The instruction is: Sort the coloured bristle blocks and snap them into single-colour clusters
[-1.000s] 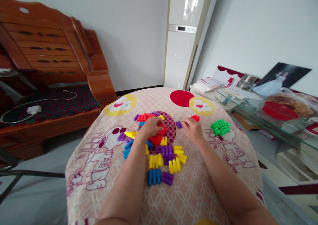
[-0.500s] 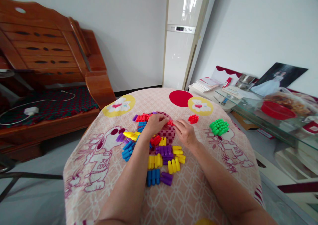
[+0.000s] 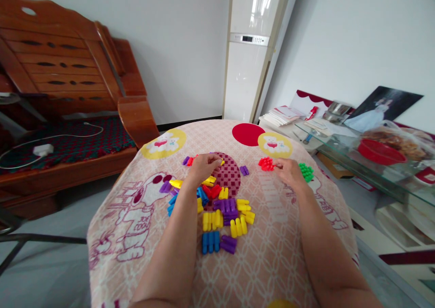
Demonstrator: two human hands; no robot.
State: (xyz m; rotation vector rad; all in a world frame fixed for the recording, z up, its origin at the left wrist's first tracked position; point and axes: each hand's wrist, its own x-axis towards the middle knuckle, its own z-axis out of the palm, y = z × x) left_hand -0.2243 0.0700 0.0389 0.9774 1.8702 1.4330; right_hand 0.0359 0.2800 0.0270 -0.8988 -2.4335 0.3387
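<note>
My left hand (image 3: 206,166) is closed in a pinch over the far part of a pile of plastic blocks. A small yellow block (image 3: 223,162) pokes out at its fingertips. To the right, my right hand (image 3: 289,171) pinches a red block at the edge of a red block cluster (image 3: 266,164); the fingers partly hide it. Behind that hand lies a green block cluster (image 3: 306,172). Between the hands rests a small purple block (image 3: 244,170). Nearer me are a row of purple blocks (image 3: 224,205), yellow blocks (image 3: 212,219) and blue blocks (image 3: 210,242).
A round table with a patterned tablecloth (image 3: 258,271) carries the blocks. At right, a glass-topped stand (image 3: 343,151) holds a red bowl (image 3: 380,151), papers and a photo. A wooden bench (image 3: 68,77) stands left, a white air conditioner (image 3: 246,72) behind.
My hands have moved apart from where they met in the middle. The right went right to the red cluster; a yellow block shows at the left fingertips. A purple block now lies between them.
</note>
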